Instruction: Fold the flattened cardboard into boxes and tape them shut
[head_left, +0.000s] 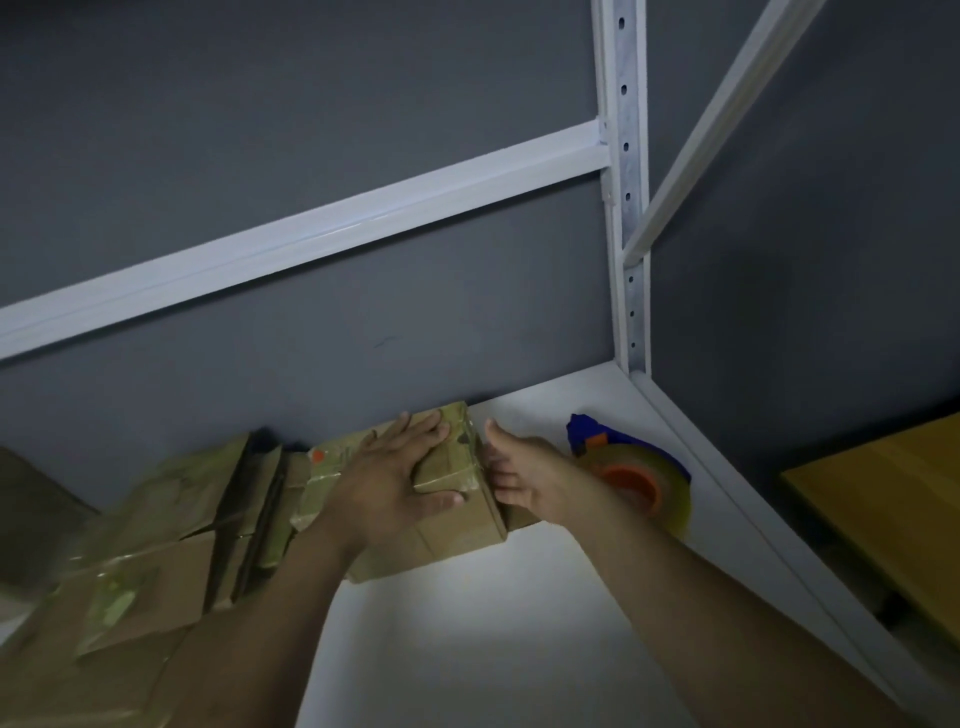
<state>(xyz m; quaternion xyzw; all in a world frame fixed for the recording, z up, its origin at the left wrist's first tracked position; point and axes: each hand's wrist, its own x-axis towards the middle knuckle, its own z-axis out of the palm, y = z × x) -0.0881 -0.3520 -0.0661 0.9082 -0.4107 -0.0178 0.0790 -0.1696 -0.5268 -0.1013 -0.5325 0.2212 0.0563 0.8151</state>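
1. Two hands work with flat, open grips. The left hand (395, 483) presses palm-down on the box (457, 530), and the right hand (524, 478) pushes its fingers against the box's right end (neither clasps anything).
2. The box sits closed and taped on the shelf (493, 623); it looks nearly finished.
3. Its long axis seems to follow the back wall, with one end towards the tape dispenser (639, 478).
4. Taped boxes (156, 561) lie to the left.
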